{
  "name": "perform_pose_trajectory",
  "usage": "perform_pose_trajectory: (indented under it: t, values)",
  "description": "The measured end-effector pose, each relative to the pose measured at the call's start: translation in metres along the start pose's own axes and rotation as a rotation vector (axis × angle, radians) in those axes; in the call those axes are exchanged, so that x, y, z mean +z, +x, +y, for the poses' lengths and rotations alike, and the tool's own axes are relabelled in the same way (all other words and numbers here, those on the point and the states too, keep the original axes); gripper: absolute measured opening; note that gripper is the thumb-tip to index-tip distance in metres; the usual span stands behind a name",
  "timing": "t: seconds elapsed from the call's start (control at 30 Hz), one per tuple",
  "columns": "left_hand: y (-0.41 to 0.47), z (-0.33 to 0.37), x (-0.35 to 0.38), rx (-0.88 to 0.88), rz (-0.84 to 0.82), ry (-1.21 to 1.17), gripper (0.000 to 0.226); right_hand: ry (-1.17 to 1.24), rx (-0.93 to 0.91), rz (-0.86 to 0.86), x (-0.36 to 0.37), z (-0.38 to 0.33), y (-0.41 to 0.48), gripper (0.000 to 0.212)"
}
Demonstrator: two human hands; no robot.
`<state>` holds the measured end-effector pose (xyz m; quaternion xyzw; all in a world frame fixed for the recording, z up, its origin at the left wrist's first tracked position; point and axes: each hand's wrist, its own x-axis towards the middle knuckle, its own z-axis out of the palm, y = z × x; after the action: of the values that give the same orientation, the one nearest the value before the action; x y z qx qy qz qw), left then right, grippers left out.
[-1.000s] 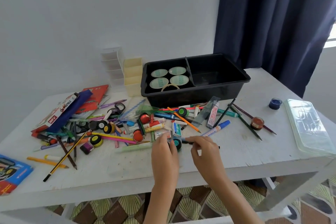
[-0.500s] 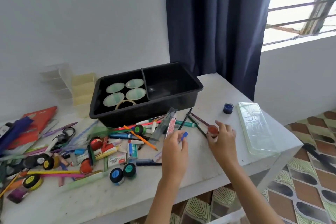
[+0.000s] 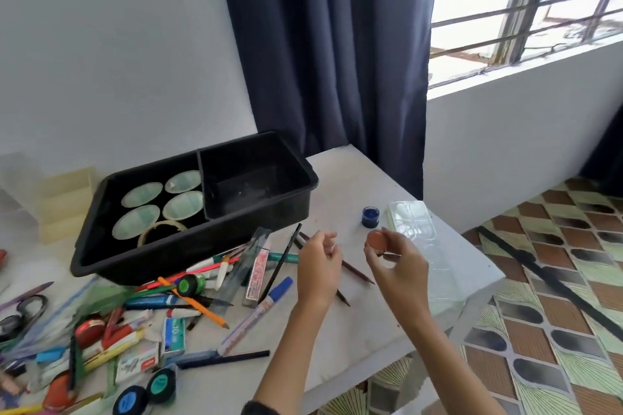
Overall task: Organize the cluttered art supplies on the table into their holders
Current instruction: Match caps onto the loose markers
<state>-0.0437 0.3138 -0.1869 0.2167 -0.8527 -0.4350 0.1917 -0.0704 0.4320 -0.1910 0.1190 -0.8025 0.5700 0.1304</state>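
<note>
Pinching orange paint pot (image 3: 377, 239) above its palm, right hand (image 3: 399, 263) over table (image 3: 354, 323), left hand (image 3: 318, 266) loosely curled, empty.

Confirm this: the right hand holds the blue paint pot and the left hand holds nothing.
Wrong pot. In the head view the right hand holds the orange-brown paint pot. The blue paint pot stands untouched on the table. The left hand holds nothing, as stated.

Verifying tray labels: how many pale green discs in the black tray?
4 discs, all in the left compartment of the black tray: back left, back right, front right, front left. The near wall could hide more.
</note>
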Motion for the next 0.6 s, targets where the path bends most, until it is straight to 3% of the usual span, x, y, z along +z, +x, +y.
perform_pose_trajectory:
  t: [0.33, 0.43, 0.6]
  values:
    - [0.069, 0.018, 0.079, 0.007, -0.123, 0.099, 0.064, 0.104, 0.148, 0.091, -0.057, 0.028, 0.018, 0.035]
    - [0.077, 0.015, 0.089, 0.006, -0.104, 0.148, 0.050, 0.120, 0.192, 0.080, -0.066, 0.038, 0.013, 0.038]
    - [0.071, 0.010, 0.081, -0.001, -0.069, -0.026, 0.040, 0.149, 0.203, 0.042, -0.062, 0.041, 0.003, 0.038]
